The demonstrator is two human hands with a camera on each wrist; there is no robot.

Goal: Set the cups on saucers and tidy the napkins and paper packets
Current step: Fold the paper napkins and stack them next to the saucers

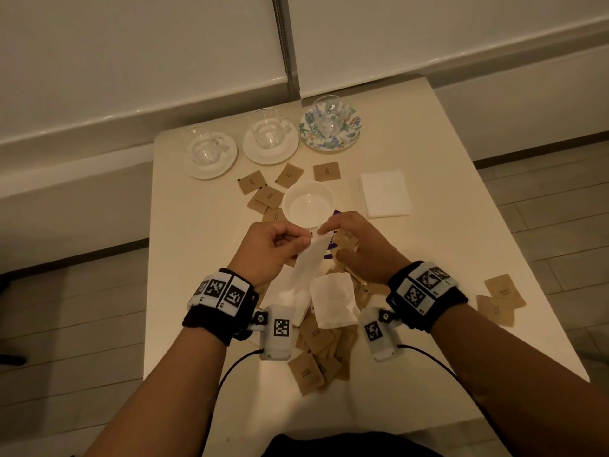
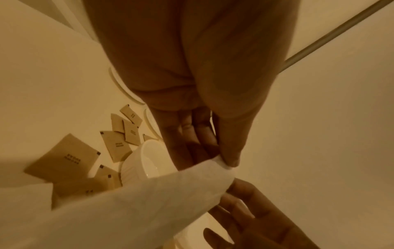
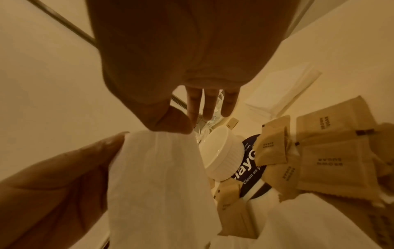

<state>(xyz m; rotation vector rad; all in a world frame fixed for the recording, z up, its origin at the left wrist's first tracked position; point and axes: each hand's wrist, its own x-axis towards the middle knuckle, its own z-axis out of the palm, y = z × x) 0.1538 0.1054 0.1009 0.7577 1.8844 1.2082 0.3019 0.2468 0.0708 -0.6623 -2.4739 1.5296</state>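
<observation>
Both of our hands pinch the top edge of one white napkin (image 1: 308,258) above the middle of the table (image 1: 197,258): our left hand (image 1: 268,250) nips its corner between thumb and curled fingers, and our right hand (image 1: 359,245) nips the other corner between thumb and forefinger, its remaining fingers straight and spread, as the right wrist view shows. The napkin hangs down toward six o'clock, over a second loose napkin (image 1: 333,303) and a heap of brown packets (image 1: 318,367). Just past our fingertips, at twelve o'clock, stands a white ribbed bowl (image 1: 308,202). Beside it in the right wrist view lies a dark blue label (image 3: 253,166) on which we read "Clean as y", with larger white letters partly hidden by packets. The packets there read "BROWN SUGAR" (image 3: 329,161), upside down to that camera. More packets (image 1: 270,192) lie scattered at eleven o'clock from the bowl, and two more (image 1: 501,301) near the table edge at three o'clock from our hands. A folded stack of white napkins (image 1: 384,192) sits at two o'clock. Along the far edge, from ten to one o'clock, three glass cups stand on saucers: one (image 1: 204,146) on a white saucer (image 1: 227,163), one (image 1: 268,128) on another white saucer (image 1: 280,153), and one (image 1: 329,115) on a flowered saucer (image 1: 309,133).
</observation>
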